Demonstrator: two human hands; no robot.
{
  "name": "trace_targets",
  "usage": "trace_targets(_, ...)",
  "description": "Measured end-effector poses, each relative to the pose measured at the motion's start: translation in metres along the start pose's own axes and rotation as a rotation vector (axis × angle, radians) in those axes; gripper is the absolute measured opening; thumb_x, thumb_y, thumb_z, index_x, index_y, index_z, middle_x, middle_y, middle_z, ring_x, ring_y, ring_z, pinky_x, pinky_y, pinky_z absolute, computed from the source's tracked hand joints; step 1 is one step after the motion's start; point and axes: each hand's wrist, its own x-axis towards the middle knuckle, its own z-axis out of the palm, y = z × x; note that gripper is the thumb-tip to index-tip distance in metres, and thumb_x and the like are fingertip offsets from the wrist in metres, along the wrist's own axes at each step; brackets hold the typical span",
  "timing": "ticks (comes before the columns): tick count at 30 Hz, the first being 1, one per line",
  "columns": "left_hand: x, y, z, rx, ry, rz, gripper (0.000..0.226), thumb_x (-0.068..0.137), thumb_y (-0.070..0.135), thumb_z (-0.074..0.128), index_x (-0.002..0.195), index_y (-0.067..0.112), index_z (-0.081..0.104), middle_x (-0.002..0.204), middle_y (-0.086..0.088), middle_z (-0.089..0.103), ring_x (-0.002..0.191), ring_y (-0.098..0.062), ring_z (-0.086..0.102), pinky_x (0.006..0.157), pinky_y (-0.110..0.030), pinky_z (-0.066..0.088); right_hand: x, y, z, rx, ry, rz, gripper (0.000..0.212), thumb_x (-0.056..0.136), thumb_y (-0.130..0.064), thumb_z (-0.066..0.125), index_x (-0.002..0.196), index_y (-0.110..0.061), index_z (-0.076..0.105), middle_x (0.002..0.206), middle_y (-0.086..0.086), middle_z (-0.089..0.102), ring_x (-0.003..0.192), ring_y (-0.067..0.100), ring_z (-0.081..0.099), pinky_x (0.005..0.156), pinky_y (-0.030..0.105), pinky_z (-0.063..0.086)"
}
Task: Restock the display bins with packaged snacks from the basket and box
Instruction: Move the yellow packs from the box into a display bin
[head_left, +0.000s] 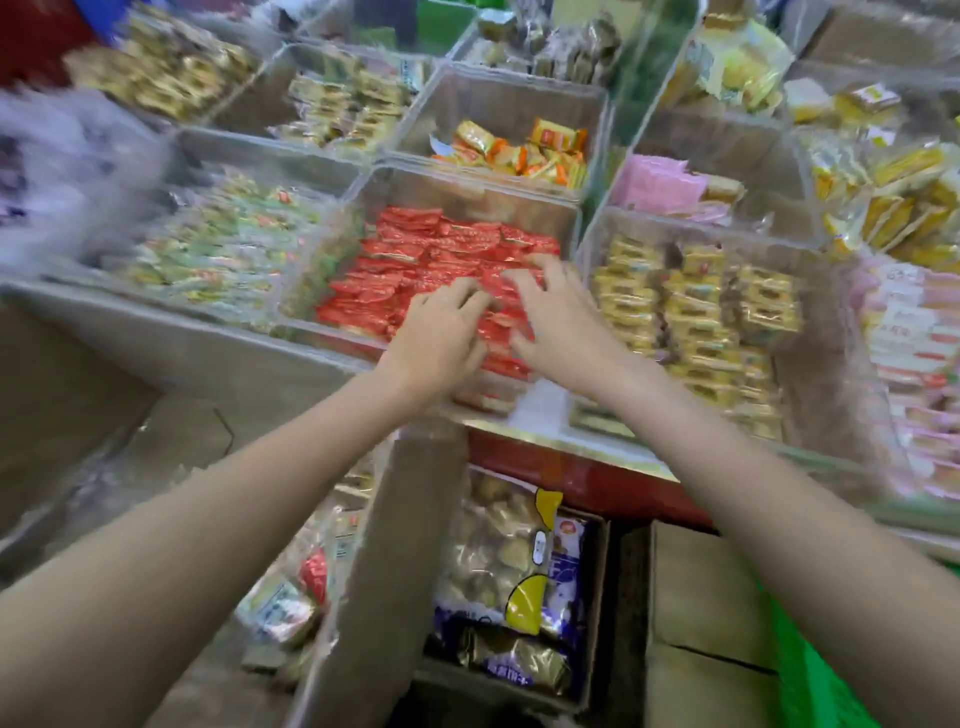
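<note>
Reaching over the front wall of the clear bin (566, 228), both hands rest on the red snack packets (431, 249) heaped inside. The left hand (441, 332) and right hand (556, 317) lie side by side, fingers spread and lightly bent, apparently pressing, not gripping. Packets stretch away beyond the fingertips, equally near both hands.

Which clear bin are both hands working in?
The red-packet bin, front centre, between the green-packet and yellow-packet bins; left hand and right hand rest on its red packets.
</note>
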Motion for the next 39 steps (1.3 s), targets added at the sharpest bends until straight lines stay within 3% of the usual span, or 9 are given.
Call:
trace_targets(5,-0.08,-0.102,-0.037,0.023,-0.064,-0.078,0.047,0.07,0.023,0.034,0.098,-0.002,0.062,0.091,-0.02,0.059,0.076,-0.038,0.062,0.059,-0.044,0.052,0.029,-0.115,0.06,0.064,-0.119,-0.044,0.056,0.086,-0.022,0.057,0.138,-0.011,0.04,0.144,0.017,0.031,0.133,0.032,0.028,0.11,0.038,0.022)
trace_targets(12,-0.082,-0.127,-0.062,0.048,-0.097,-0.006,0.05,0.075,0.027,0.029,0.104,0.001,0.06,0.1,-0.019,0.057,0.089,-0.038,0.059,0.071,-0.045,0.046,0.041,-0.147,0.064,0.071,-0.1,0.116,0.056,0.088,-0.021,0.054,0.141,-0.015,0.036,0.147,0.015,0.025,0.136,0.033,0.02,0.112,0.042,0.017)
trace_targets(18,-0.018,-0.057,-0.044,0.041,-0.104,0.158,0.05,0.077,0.021,0.031,0.116,0.002,0.057,0.114,-0.016,0.056,0.105,-0.034,0.054,0.084,-0.043,0.039,0.001,-0.065,0.033,0.092,-0.021,0.407,0.054,0.089,-0.023,0.054,0.139,-0.014,0.036,0.146,0.017,0.024,0.134,0.035,0.021,0.11,0.042,0.021)
trace_targets(22,0.032,0.012,-0.01,0.061,-0.154,0.271,0.066,0.076,0.032,0.016,0.122,0.001,0.053,0.124,-0.016,0.054,0.113,-0.033,0.051,0.092,-0.043,0.037,-0.031,0.02,0.014,0.12,0.001,0.602,0.056,0.089,-0.02,0.056,0.141,-0.013,0.034,0.147,0.019,0.022,0.134,0.036,0.022,0.108,0.041,0.024)
trace_targets(25,0.067,0.052,0.022,0.088,-0.179,0.278,0.047,0.089,0.023,0.031,0.128,0.001,0.047,0.132,-0.015,0.049,0.121,-0.031,0.047,0.099,-0.04,0.034,-0.028,0.082,0.007,0.161,0.068,0.671,0.059,0.09,-0.015,0.053,0.144,-0.014,0.029,0.147,0.023,0.022,0.136,0.038,0.023,0.111,0.039,0.024)
trace_targets(27,0.088,0.072,0.042,0.128,-0.266,0.263,0.049,0.093,0.02,0.041,0.138,0.0,0.035,0.144,-0.017,0.036,0.131,-0.03,0.037,0.105,-0.039,0.029,-0.015,0.123,0.007,0.22,0.138,0.711,0.06,0.091,-0.015,0.051,0.146,-0.018,0.028,0.151,0.022,0.018,0.14,0.036,0.021,0.114,0.04,0.023)
trace_targets(31,0.121,0.089,0.061,0.241,-0.463,0.217,0.062,0.097,0.025,0.042,0.148,0.003,0.015,0.152,-0.019,0.019,0.14,-0.03,0.022,0.113,-0.04,0.023,0.021,0.184,0.016,0.214,0.176,0.693,0.057,0.094,-0.022,0.046,0.148,-0.023,0.026,0.154,0.021,0.016,0.143,0.035,0.013,0.116,0.041,0.018)
trace_targets(35,0.133,0.086,0.077,0.328,-0.561,0.19,0.054,0.097,0.026,0.039,0.145,0.009,0.025,0.149,-0.017,0.028,0.137,-0.031,0.028,0.113,-0.042,0.02,0.048,0.226,0.016,0.132,0.094,0.702,0.053,0.097,-0.039,0.036,0.148,-0.03,0.023,0.155,0.02,0.015,0.143,0.037,0.013,0.117,0.045,0.016)
trace_targets(39,0.13,0.079,0.087,0.417,-0.536,0.226,0.049,0.097,0.028,0.031,0.143,0.011,0.029,0.147,-0.017,0.032,0.137,-0.028,0.029,0.115,-0.039,0.012,0.065,0.225,0.02,-0.012,0.007,0.57,0.048,0.102,-0.036,0.026,0.142,-0.014,0.04,0.151,0.016,0.027,0.139,0.035,0.024,0.112,0.046,0.02)
